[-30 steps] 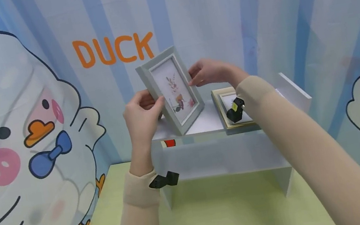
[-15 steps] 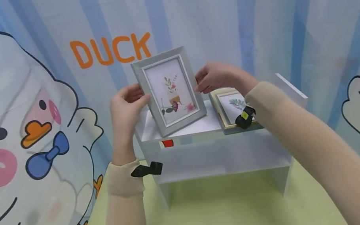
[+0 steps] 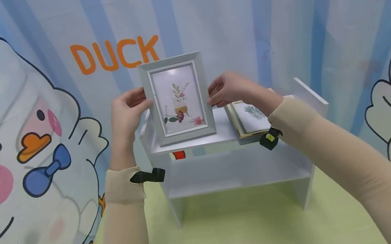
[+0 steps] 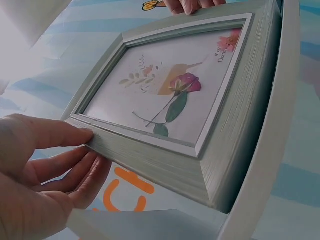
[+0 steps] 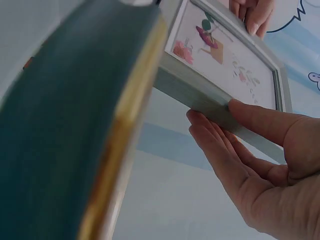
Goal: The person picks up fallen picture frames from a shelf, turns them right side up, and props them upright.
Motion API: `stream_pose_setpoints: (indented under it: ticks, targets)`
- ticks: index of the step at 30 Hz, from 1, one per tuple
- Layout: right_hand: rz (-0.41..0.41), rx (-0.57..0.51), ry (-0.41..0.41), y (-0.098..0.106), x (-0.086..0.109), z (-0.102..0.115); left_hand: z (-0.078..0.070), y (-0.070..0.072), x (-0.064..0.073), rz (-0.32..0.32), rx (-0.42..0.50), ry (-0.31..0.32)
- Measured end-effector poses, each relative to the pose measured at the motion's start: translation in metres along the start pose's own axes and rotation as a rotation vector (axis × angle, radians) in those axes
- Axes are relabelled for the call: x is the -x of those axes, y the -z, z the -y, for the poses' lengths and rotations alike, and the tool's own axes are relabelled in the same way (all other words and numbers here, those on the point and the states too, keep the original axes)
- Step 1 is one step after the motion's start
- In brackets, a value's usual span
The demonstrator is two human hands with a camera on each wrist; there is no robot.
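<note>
A grey-green picture frame (image 3: 184, 136) with a floral print stands upright on the left of the white shelf's top board. My left hand (image 3: 127, 115) grips its left edge, thumb on the front and fingers behind. On the opposite edge my right hand (image 3: 230, 88) pinches the frame, with the thumb at the front corner and the fingers along the side. In the left wrist view a dried rose (image 4: 184, 83) shows behind the glass, and the frame's lower edge meets the board. Its back is hidden in every view.
A gold-edged picture frame (image 3: 253, 117) with a leaf print lies flat on the right of the shelf (image 3: 235, 169), under my right forearm. The shelf's raised side panel (image 3: 310, 95) borders it. A duck-printed curtain (image 3: 212, 14) hangs behind.
The grey-green frame has turned from tilted and angled to upright and facing me, and has moved slightly left. Both hands have kept hold of it throughout.
</note>
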State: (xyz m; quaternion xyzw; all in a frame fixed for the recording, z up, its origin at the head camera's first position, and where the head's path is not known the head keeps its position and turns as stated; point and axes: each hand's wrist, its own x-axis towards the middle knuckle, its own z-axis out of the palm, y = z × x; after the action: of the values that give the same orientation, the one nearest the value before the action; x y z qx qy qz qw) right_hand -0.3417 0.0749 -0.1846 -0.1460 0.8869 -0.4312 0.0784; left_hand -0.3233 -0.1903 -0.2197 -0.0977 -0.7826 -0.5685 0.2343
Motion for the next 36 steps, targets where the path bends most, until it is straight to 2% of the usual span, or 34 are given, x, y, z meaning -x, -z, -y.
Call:
stream_pose_setpoints:
  ticks: [7, 13, 16, 20, 22, 24, 25, 30, 32, 36]
  targets:
    - [-0.053, -0.02, 0.003, -0.005, 0.006, -0.002, 0.003, 0.0, -0.008, 0.021, -0.02, 0.02]
    - [-0.055, -0.021, 0.018, -0.005, 0.012, -0.004, 0.004, -0.005, -0.008, 0.011, -0.012, 0.01]
    - [-0.037, -0.036, 0.03, 0.001, 0.014, -0.009, 0.002, -0.009, -0.002, -0.068, -0.03, -0.042]
    - [-0.045, -0.041, 0.052, 0.016, 0.022, -0.025, -0.01, -0.023, 0.015, -0.257, -0.08, -0.207]
    - [-0.078, -0.024, 0.057, 0.025, 0.028, -0.033, -0.02, -0.033, 0.025, -0.297, -0.101, -0.28]
    - [-0.117, 0.004, 0.043, 0.033, 0.036, -0.042, -0.028, -0.043, 0.036, -0.278, -0.107, -0.317]
    - [-0.133, 0.022, 0.035, 0.037, 0.041, -0.045, -0.031, -0.048, 0.04, -0.248, -0.105, -0.314]
    - [-0.17, 0.07, -0.015, 0.053, 0.062, -0.063, -0.04, -0.068, 0.054, -0.082, -0.067, -0.215]
    - [-0.186, 0.084, -0.032, 0.059, 0.069, -0.071, -0.04, -0.076, 0.057, -0.028, -0.044, -0.176]
    - [-0.243, 0.159, -0.066, 0.067, 0.078, -0.084, -0.039, -0.094, 0.062, 0.049, -0.051, -0.144]
